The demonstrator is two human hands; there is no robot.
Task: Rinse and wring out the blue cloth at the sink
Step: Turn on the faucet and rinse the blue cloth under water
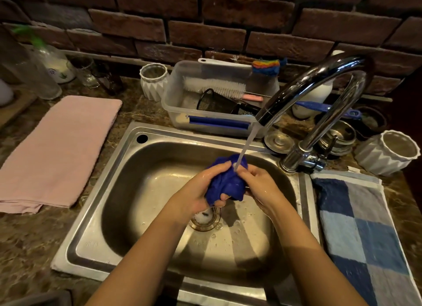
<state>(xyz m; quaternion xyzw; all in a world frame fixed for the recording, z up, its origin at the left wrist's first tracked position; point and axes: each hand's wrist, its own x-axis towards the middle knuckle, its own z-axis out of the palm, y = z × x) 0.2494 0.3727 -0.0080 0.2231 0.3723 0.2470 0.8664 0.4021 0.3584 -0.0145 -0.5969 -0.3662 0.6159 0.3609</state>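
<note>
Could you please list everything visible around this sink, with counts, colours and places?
Blue cloth: one, bunched under the water stream, held over the basin.
Sink: one, steel, centre.
Tap: one, chrome, right, running.
Pink towel: one, folded, left counter.
Checked towel: one, blue and grey, right counter.
Plastic tub: one, clear, behind the sink, holding a bottle brush and black mesh cup.
White ribbed pots: two, behind the sink and far right.
Glassware: several, clear, back left.
Left hand: gripping the cloth.
Right hand: gripping the cloth.
</note>
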